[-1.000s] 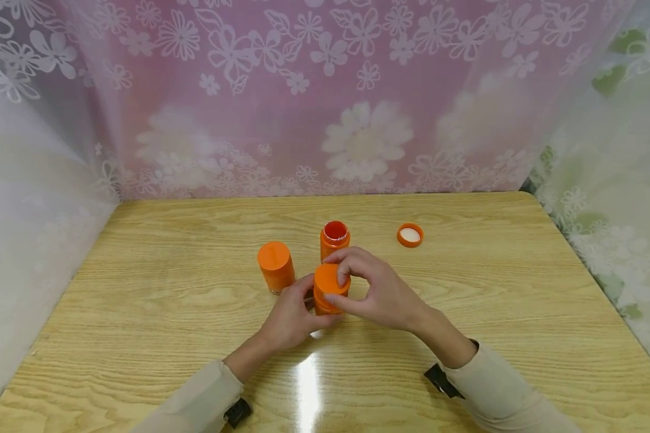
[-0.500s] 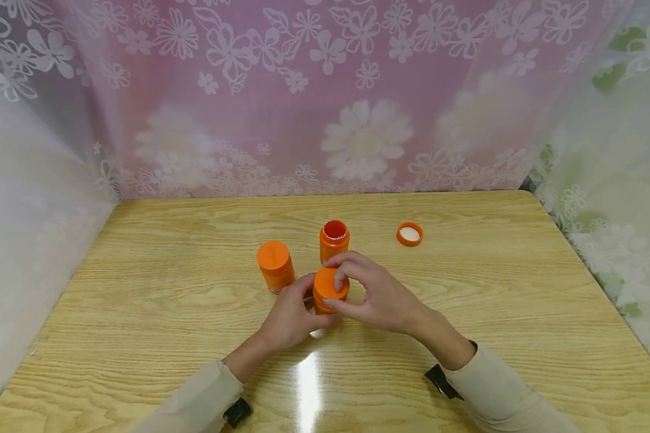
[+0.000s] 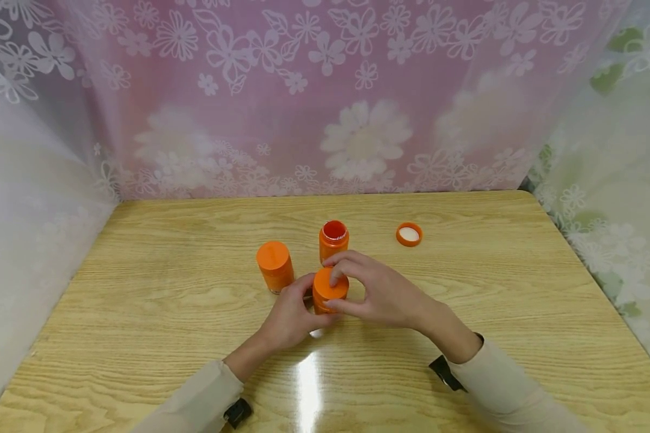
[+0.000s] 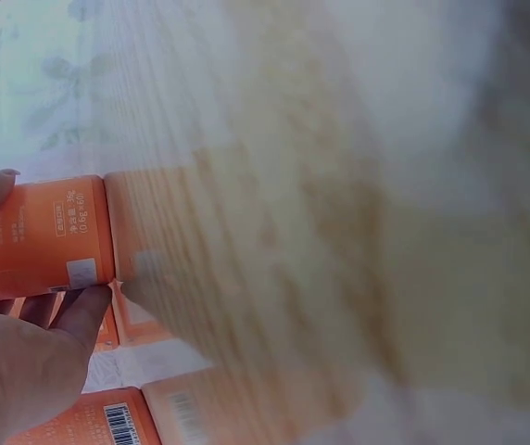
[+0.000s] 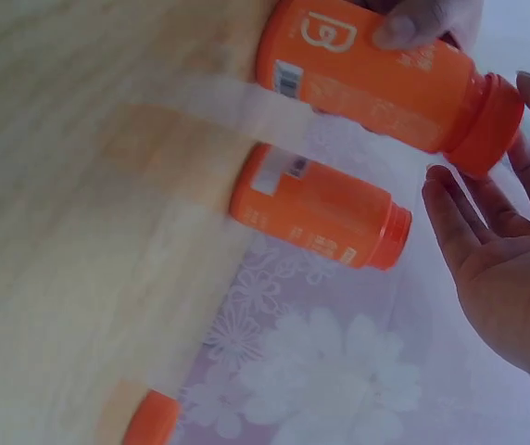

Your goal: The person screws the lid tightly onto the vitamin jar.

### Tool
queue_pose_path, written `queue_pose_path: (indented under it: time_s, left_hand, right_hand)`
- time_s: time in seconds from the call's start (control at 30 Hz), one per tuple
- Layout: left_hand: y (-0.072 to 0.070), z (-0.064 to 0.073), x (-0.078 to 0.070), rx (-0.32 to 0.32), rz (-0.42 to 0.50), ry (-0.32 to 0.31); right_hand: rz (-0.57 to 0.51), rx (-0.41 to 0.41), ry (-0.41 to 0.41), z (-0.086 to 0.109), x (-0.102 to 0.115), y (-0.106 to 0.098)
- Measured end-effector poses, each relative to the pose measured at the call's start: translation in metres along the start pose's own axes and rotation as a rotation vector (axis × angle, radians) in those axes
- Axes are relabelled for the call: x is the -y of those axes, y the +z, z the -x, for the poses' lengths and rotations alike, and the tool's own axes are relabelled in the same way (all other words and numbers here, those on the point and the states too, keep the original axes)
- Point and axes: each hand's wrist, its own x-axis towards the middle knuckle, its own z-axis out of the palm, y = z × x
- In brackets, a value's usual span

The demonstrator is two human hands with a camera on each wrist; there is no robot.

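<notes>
An orange bottle (image 5: 367,79) stands upright at the middle of the table, between both hands. My left hand (image 3: 287,319) grips its body from the left, thumb on the near side and fingers round the far side. On its top sits an orange cap (image 3: 324,287). My right hand (image 3: 392,293) holds this cap from the right, with thumb at the near edge and bent fingers over the top and far edge. Just behind, an uncapped orange bottle (image 3: 334,234) shows its red inside, its lower part hidden by the right hand.
Left of the hands stands another orange bottle (image 3: 276,270) with its cap on. A loose orange cap (image 3: 408,234) lies with its white liner up at the back right of the wooden table (image 3: 168,337). Flowered curtains (image 3: 281,138) hang behind and at the sides.
The cap has come down a little on the bottle under the right hand, and the gap beneath it has narrowed. The right wrist has turned slightly. The left hand keeps its grip.
</notes>
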Motion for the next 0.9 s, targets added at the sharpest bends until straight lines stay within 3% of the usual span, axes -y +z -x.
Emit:
queue_pose_path:
  time_s: [0.17, 0.4, 0.5, 0.7, 0.9]
  left_hand:
    - [-0.001, 0.000, 0.003, 0.008, 0.025, -0.004]
    - [-0.001, -0.001, 0.005, 0.007, 0.012, 0.005]
    - [-0.001, -0.001, 0.004, 0.014, 0.007, 0.013]
    - [-0.002, -0.001, 0.003, 0.019, -0.006, 0.021]
    - [-0.007, 0.004, -0.032, 0.019, 0.006, -0.021]
  right_hand:
    - [0.064, 0.090, -0.064, -0.009, 0.005, -0.016]
    - [0.134, 0.358, -0.087, -0.024, 0.015, -0.033]
    - [0.146, 0.432, -0.078, -0.030, 0.019, -0.035]
    - [0.165, 0.496, -0.060, -0.037, 0.025, -0.037]
    - [0.212, 0.478, -0.035, -0.040, 0.031, -0.034]
